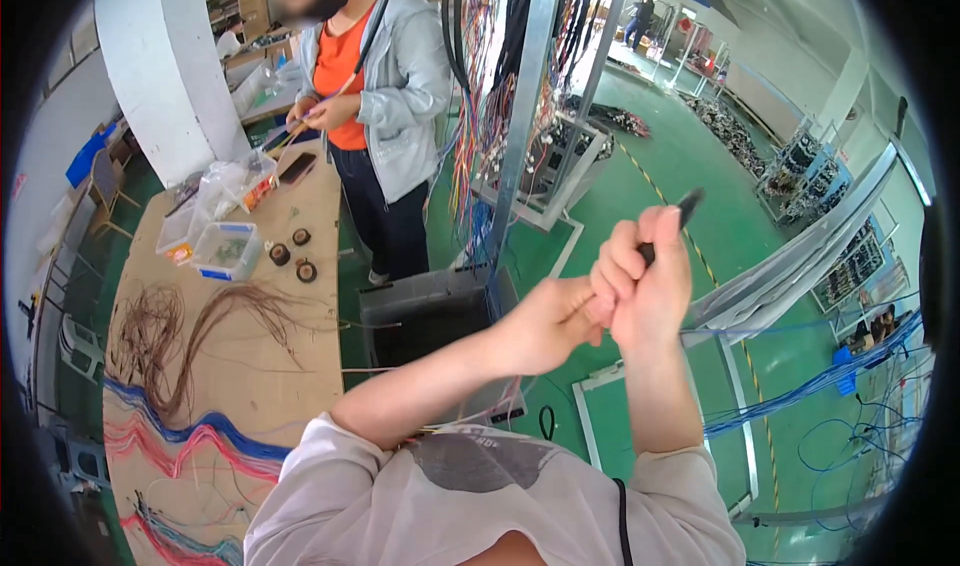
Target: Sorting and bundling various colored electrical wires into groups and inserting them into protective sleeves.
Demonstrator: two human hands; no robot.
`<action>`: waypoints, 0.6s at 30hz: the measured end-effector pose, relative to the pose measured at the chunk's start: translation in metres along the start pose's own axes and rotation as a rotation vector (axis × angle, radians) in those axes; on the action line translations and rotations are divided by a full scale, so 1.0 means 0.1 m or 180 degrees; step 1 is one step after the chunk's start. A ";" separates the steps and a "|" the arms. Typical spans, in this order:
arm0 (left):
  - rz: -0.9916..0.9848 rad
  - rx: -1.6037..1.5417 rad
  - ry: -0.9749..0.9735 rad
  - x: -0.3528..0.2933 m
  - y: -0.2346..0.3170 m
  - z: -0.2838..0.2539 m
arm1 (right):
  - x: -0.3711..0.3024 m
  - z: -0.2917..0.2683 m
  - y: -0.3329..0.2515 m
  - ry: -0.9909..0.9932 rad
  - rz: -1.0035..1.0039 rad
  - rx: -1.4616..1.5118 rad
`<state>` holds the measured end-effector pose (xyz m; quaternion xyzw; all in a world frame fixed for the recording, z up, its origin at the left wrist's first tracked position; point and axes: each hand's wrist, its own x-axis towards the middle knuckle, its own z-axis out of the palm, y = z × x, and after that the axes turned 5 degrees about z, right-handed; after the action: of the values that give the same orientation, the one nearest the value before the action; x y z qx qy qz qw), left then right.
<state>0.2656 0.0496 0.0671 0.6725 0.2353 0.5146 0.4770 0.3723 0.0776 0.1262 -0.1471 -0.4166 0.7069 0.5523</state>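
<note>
Both hands meet just above the person's chest. Right hand [648,286] is clamped in a fist on a thin black tool [686,206], whose tip sticks up out of it; left hand [545,324] pinches its fingers together at the fist, on what I cannot tell. I judge the tool light and stiff, best held at mid-shaft. Left of the hands, on the wooden table [300,366], lie brown wires [190,326]; farther, clear plastic boxes [222,246] and plastic bags [235,178].

A single head-worn fisheye looks steeply down from close above the counter [300,356], which lies lower left.
</note>
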 end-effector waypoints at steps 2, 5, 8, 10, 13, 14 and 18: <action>-0.0242 -0.0462 0.0200 -0.01 -0.01 0.00 | -0.02 0.01 0.11 0.0051 0.0157 -0.0353; 0.0315 -0.0264 0.0373 -0.09 -0.12 0.01 | -0.01 0.12 0.11 0.0289 0.0465 -0.1093; 0.0658 0.0617 -0.0198 -0.11 0.07 -0.37 | 0.06 -0.02 -0.42 -0.0843 0.1267 -0.0883; -0.0099 0.0623 -0.0030 -0.05 0.06 -0.82 | 0.12 0.03 -0.60 -0.1235 0.1588 -0.0809; 0.0112 0.3033 0.0450 0.13 -0.23 -1.17 | 0.17 0.30 -0.72 -0.1779 0.1673 -0.1004; 0.0209 0.3236 0.0454 0.20 -0.43 -1.23 | 0.18 0.35 -0.76 -0.2205 0.1693 -0.1087; -0.0394 0.2060 0.1364 0.17 -0.86 -1.52 | 0.23 0.42 -1.06 -0.2796 0.1561 -0.0891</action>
<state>0.1468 0.1610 0.0013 0.6500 0.5198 0.5129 0.2104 0.4063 0.0855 0.2375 -0.0025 -0.6529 0.7481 0.1187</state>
